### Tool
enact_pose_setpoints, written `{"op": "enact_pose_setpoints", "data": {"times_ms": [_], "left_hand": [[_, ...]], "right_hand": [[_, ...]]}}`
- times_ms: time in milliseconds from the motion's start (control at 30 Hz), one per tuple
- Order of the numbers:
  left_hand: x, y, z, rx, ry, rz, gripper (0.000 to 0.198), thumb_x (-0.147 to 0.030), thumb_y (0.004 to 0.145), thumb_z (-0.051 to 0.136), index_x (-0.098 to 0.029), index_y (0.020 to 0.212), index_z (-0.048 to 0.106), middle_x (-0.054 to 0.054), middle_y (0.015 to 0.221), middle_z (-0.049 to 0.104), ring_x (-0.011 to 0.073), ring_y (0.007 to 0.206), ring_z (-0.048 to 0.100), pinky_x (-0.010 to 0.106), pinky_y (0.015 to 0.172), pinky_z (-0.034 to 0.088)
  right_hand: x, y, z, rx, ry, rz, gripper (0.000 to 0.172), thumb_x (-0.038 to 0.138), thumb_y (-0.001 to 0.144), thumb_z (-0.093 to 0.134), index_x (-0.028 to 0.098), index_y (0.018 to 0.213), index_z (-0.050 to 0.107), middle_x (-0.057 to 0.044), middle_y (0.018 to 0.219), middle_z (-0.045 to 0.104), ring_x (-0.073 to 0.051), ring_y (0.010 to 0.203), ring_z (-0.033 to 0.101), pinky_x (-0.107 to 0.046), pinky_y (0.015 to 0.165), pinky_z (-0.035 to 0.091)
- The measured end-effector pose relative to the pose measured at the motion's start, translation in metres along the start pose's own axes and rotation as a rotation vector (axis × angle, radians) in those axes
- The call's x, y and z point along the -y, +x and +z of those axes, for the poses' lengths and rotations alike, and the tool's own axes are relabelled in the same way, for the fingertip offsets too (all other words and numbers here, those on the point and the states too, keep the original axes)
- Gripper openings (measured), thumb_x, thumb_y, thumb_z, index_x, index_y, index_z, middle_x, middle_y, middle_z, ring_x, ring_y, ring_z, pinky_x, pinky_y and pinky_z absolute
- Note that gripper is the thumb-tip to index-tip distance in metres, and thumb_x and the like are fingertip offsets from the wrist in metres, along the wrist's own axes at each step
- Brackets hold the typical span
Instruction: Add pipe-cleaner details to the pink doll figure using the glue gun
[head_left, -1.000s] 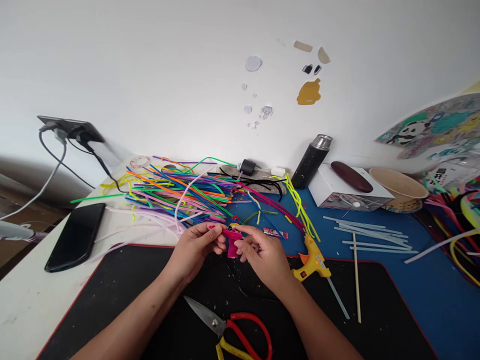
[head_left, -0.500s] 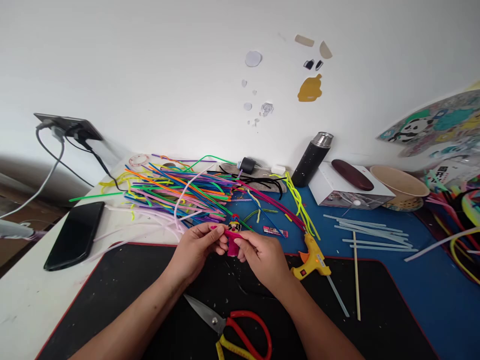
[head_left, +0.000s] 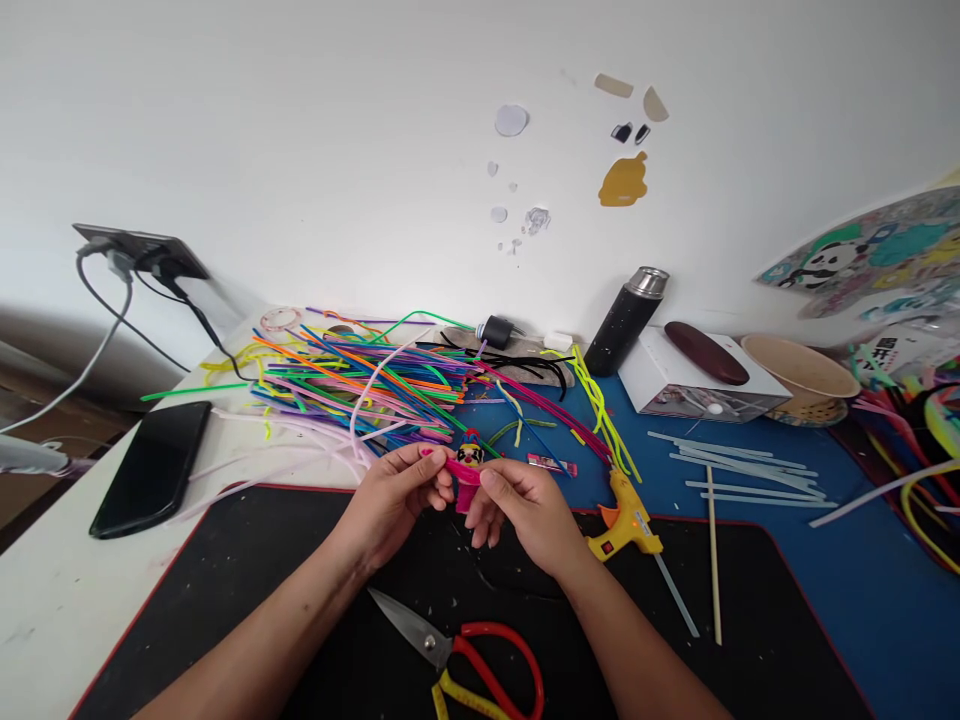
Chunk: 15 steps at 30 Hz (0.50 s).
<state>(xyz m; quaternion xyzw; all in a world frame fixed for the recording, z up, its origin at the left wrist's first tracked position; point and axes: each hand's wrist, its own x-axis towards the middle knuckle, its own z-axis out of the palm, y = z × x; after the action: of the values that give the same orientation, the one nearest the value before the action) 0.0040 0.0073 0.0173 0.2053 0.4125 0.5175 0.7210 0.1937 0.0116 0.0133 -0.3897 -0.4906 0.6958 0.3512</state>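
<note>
A small pipe-cleaner doll [head_left: 469, 455] with a yellow, black and red face and a magenta body is held above the black mat. My left hand [head_left: 397, 495] pinches the left end of its magenta strip between thumb and fingers. On the other side, my right hand [head_left: 525, 505] has thumb and forefinger closed on the strip's right end, its lower fingers curled loosely beneath. Part of the doll's body is hidden behind the fingers. Below the hands lie scissors [head_left: 499, 665] with red and yellow handles, blades apart.
Behind my hands spreads a pile of coloured pipe cleaners [head_left: 360, 380]. A yellow glue gun [head_left: 624, 525] lies at right, near clear glue sticks [head_left: 750, 465] and a wooden stick [head_left: 713, 560]. A black phone [head_left: 154, 470] lies left; a black flask [head_left: 628, 320] stands near the wall.
The doll's face shows more fully above the magenta strip. My right hand's lower fingers have loosened and dropped away from the body. The view has shifted slightly.
</note>
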Motion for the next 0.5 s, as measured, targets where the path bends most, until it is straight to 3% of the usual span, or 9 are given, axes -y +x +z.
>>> {"op": "enact_pose_setpoints", "data": {"times_ms": [267, 500], "left_hand": [[0.006, -0.002, -0.001, 0.078, -0.041, -0.084, 0.030, -0.029, 0.065, 0.099, -0.010, 0.081, 0.081, 0.004, 0.065, 0.073, 0.0111, 0.056, 0.066, 0.018, 0.053, 0.052], [0.010, -0.003, -0.003, 0.115, 0.034, -0.047, 0.032, -0.031, 0.070, 0.096, -0.013, 0.092, 0.083, 0.004, 0.066, 0.073, 0.0116, 0.059, 0.064, 0.019, 0.055, 0.049]], "right_hand": [[-0.002, 0.001, 0.001, -0.005, -0.029, 0.035, 0.050, 0.066, 0.091, 0.066, 0.017, 0.089, 0.067, -0.003, 0.069, 0.074, -0.014, 0.049, 0.068, -0.021, 0.046, 0.047], [-0.004, 0.001, 0.002, -0.014, -0.040, 0.033, 0.050, 0.067, 0.090, 0.066, 0.017, 0.087, 0.066, -0.002, 0.068, 0.073, -0.013, 0.049, 0.068, -0.020, 0.046, 0.046]]}}
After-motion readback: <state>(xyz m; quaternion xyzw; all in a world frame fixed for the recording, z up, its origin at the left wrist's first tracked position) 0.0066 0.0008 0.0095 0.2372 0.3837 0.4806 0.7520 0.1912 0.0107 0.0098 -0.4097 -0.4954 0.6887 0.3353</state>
